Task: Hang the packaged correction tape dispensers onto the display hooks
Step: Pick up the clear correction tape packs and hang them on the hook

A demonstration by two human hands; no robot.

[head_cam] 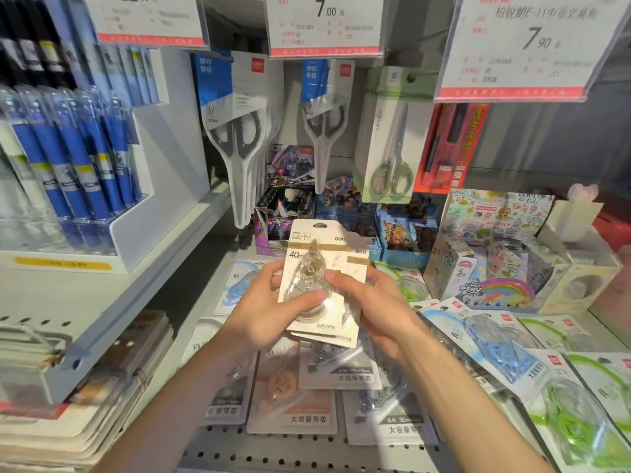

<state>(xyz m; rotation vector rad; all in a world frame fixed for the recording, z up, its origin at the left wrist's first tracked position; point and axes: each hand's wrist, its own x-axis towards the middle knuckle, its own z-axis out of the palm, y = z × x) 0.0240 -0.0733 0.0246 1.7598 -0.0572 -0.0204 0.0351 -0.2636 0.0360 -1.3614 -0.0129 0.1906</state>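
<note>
While both hands are up in front of the shelf, they're sharing a small stack of cream-carded correction tape packs (321,278), the front one with a clear teardrop dispenser in its blister. Left hand (263,308) grips the stack from the left edge, thumb pressed across the lower part of the blister. Right hand (372,302) holds the right edge, thumb on the card face beside the dispenser, fingers curled behind. Looks like at least two or three cards fanned slightly, can't tell the exact count.

Stack is held upright above the perforated shelf (307,448), where more packs lie flat: refill packs with grey and orange cores (293,394) right under the wrists, blue dispenser packs (491,339) and green ones (573,414) off to the right.

Behind the hands, packaged scissors (239,131) hang from hooks under price tags (324,25). Blue pens (78,155) sit in a white rack on the left, and a My Little Pony box (491,285) is at the right.
</note>
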